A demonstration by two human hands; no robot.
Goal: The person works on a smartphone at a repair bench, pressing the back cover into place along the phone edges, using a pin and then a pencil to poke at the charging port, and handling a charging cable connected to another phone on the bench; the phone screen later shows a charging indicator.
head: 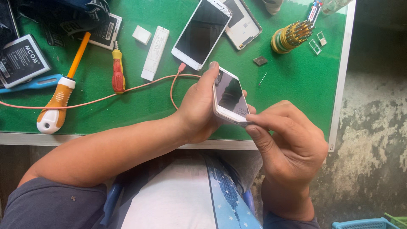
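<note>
Head view, left hand: the left hand (197, 108) wraps around the small white-framed smartphone with a dark glass screen (229, 96) from its left side; the thumb reaches up to the top corner, the other fingers are behind the back, so the phone stands tilted with the screen toward the camera.
Head view, right hand: the right hand (288, 140) is curled, and its thumb and forefinger pinch at the lower right corner of the phone — whether a small tool is between them, I cannot tell.
Where the phone is: in the air over the near edge of the green work mat (296, 85), not resting on it, above the person's lap.
Cable: a thin orange cable (127, 90) lies across the mat and loops just beside the left hand; its plug lies near the larger white smartphone lying flat (202, 34).
Tools: an orange-handled screwdriver with a white end (59, 95) and a shorter red and yellow screwdriver (117, 72) lie well to the left.
Holder: a round yellow stand (290, 37) lies on its side — it is full of metal screwdriver bits.
Loose parts: a white back cover (243, 25) lies partly under the larger phone, and a black battery (21, 59) is at the far left.
</note>
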